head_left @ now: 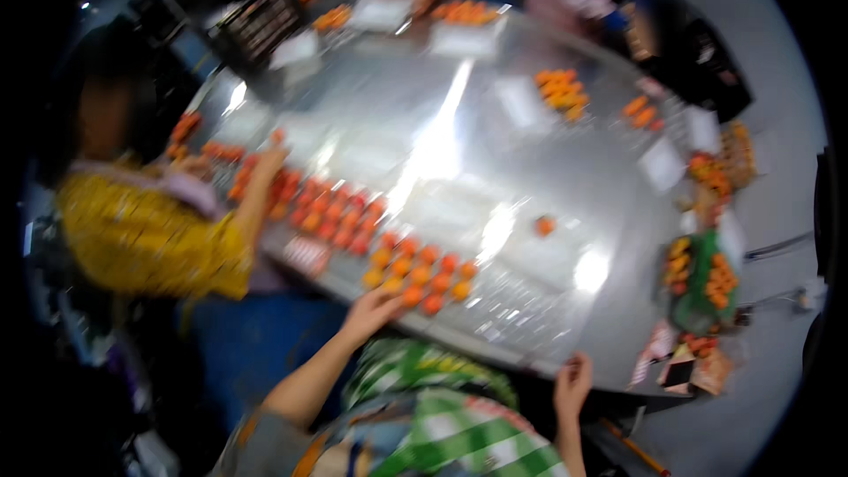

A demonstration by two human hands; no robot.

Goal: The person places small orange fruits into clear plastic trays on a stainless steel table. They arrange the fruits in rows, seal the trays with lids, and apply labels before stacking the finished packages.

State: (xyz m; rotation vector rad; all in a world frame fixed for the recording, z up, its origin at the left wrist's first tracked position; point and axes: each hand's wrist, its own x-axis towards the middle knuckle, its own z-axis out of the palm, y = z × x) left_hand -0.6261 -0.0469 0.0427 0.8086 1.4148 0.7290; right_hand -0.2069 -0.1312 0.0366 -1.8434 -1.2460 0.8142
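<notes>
The picture is blurred. The left hand reaches to the near edge of the shiny metal table, its fingers loosely curled and touching the nearest of a cluster of small orange fruits; whether it pinches one I cannot tell. The right hand rests on the table's near rim, fingers together, holding nothing. One lone fruit lies apart mid-table. A person in a yellow sleeve at the left reaches into another row of fruits.
</notes>
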